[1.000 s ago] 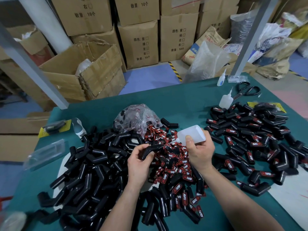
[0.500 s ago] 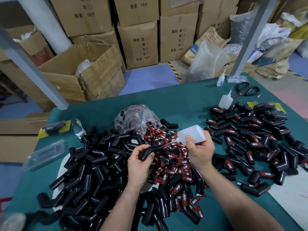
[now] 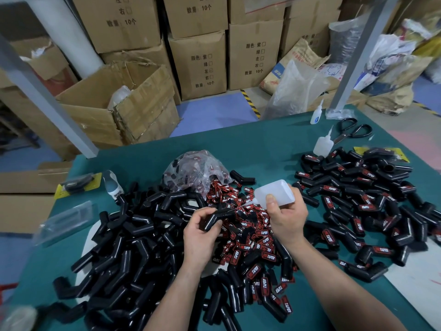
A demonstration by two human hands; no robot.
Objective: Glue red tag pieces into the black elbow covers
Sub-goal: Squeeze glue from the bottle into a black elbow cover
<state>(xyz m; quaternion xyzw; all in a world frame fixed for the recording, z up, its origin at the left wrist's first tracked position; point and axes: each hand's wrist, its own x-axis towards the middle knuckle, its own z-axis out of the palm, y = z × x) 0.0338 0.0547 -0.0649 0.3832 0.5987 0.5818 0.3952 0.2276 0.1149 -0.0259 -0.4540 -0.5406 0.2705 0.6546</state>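
My left hand (image 3: 200, 237) grips a black elbow cover (image 3: 216, 217) above the middle of the table. My right hand (image 3: 287, 217) holds a white glue bottle (image 3: 274, 193) tipped to the left, its thin nozzle touching the cover. Beneath my hands lies a heap of red tag pieces (image 3: 248, 237) printed TAPER. A big pile of plain black covers (image 3: 133, 237) fills the left side. To the right sits a pile of covers with red tags on them (image 3: 365, 204).
A clear bag with more tags (image 3: 193, 172) lies behind the heap. Two more glue bottles (image 3: 322, 145) and black scissors (image 3: 353, 131) sit at the far right on the green table (image 3: 262, 149). Cardboard boxes (image 3: 119, 111) stand on the floor behind.
Both hands stay almost where they were; the bottle's nozzle remains on the held cover.
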